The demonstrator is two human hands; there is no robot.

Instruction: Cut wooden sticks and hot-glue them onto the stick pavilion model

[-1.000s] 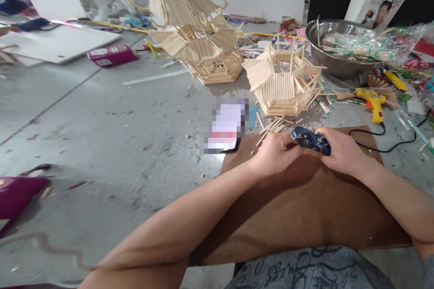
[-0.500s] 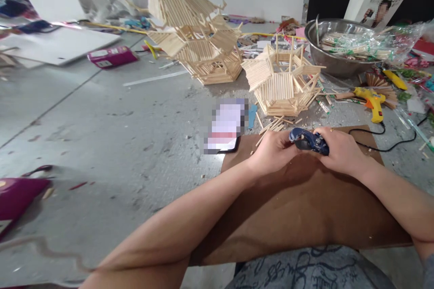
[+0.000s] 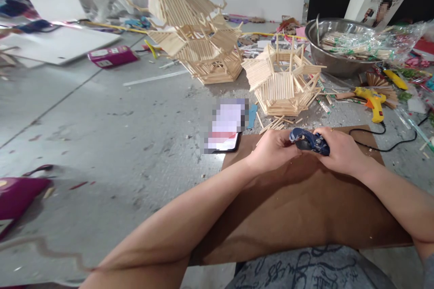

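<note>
Dark blue-handled cutters (image 3: 317, 143) are gripped in my right hand (image 3: 344, 151), above a brown board. Their head points left, toward my left hand (image 3: 273, 151), whose fingers are pinched close beside it. Whatever those fingers hold is hidden. Just beyond my left hand lie several short cut sticks (image 3: 276, 124). Behind them stands a small, roofless stick pavilion (image 3: 280, 86) with slanted eave panels. A taller stick pagoda (image 3: 206, 49) with a pointed roof is farther back on the left.
The brown board (image 3: 305, 207) covers the area before me. A phone (image 3: 225, 126) lies at its left corner. On the right are a yellow glue gun (image 3: 373, 101) with a black cord and a steel bowl (image 3: 339, 65) of wrapped sticks. Purple packs (image 3: 111, 56) lie left.
</note>
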